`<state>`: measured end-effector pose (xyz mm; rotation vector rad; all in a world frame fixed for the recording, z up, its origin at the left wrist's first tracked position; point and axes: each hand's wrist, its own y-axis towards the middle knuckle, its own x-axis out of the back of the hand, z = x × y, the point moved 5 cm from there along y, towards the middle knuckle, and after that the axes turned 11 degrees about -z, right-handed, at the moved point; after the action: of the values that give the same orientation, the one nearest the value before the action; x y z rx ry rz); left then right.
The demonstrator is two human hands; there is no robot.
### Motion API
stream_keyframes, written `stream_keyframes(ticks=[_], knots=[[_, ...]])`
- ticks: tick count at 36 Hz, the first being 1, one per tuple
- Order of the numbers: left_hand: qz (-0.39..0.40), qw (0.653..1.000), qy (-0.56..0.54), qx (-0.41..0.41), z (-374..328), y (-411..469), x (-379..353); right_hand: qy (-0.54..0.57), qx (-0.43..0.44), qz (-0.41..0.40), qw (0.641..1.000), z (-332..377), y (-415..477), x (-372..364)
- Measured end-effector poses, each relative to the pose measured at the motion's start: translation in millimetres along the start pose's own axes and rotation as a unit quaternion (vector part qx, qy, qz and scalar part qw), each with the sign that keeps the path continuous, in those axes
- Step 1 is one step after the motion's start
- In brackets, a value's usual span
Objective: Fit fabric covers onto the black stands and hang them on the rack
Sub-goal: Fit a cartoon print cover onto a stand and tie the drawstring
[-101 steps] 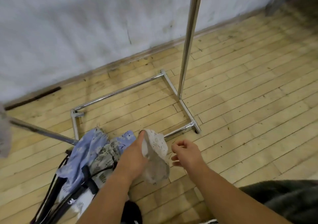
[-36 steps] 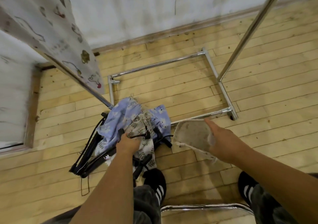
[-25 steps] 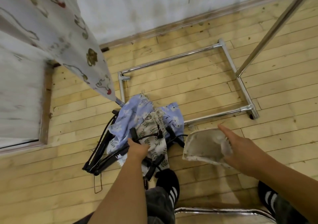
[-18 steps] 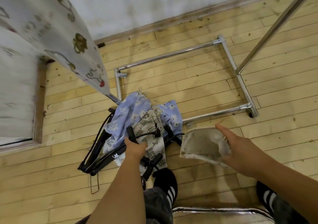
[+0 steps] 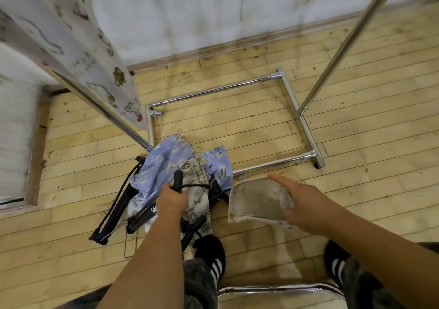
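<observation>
Left hand (image 5: 172,199) is down in the floor (image 5: 356,142) pile, grip curled tight round a black stand (image 5: 177,178) half buried under blue floral covers (image 5: 161,166). Right hand (image 5: 306,204) is just beside it, grip pinching a beige cover (image 5: 256,201) near the rack (image 5: 261,165) base. A printed cover (image 5: 78,42) hangs on the left.

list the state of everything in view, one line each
left hand, grips a black stand in the heap
right hand, holds the speckled cover
speckled cover, off any stand, held above the floor
blue floral covers, crumpled on the heap
other stands, lying on the floor
printed cover, hanging at upper left
rack, upright, base on the floor
</observation>
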<state>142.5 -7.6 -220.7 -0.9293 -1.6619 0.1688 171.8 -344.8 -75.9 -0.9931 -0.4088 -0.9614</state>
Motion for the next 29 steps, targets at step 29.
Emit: stream_keyframes(ticks=[29], knots=[[-0.046, 0.847, 0.161, -0.505, -160, -294, 120, 0.112, 0.075, -0.025, 0.991, 21, -104, 112]])
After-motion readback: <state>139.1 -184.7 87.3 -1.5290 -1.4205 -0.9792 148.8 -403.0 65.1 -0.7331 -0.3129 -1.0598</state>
